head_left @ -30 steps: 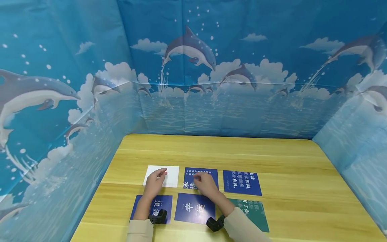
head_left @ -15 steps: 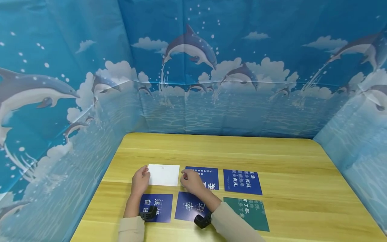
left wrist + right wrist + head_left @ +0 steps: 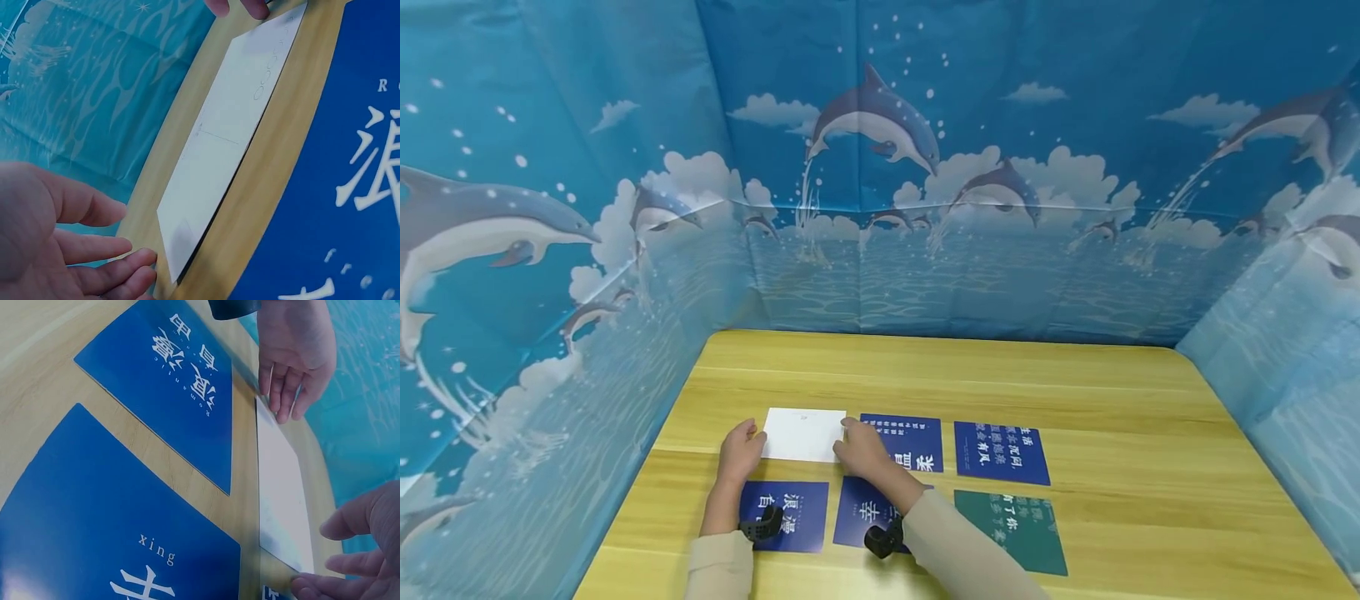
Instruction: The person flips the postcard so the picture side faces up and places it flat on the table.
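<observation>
A white card (image 3: 805, 433) with faint print lies flat on the wooden table, in the back left of the laid-out cards. My left hand (image 3: 741, 452) is at its left edge, fingers loosely extended. In the left wrist view, the fingertips (image 3: 145, 257) come close to the card's near corner; contact is unclear. At the opposite edge is my right hand (image 3: 861, 450), thumb and fingers apart. The right wrist view has its lower fingers (image 3: 306, 586) by the card's corner. Part of the blue card (image 3: 913, 440) to the right is hidden behind this hand.
Beyond it lies another blue card (image 3: 1000, 452). In front are two blue cards (image 3: 805, 521) (image 3: 853, 508), partly covered by the forearms, and a green card (image 3: 1015, 533). A dolphin-printed sheet (image 3: 925, 275) walls the yellow wooden table (image 3: 1112, 400) at back and sides.
My left hand has moved from over the white card to its left edge. My right hand has shifted left, off the middle blue card, to the white card's right edge.
</observation>
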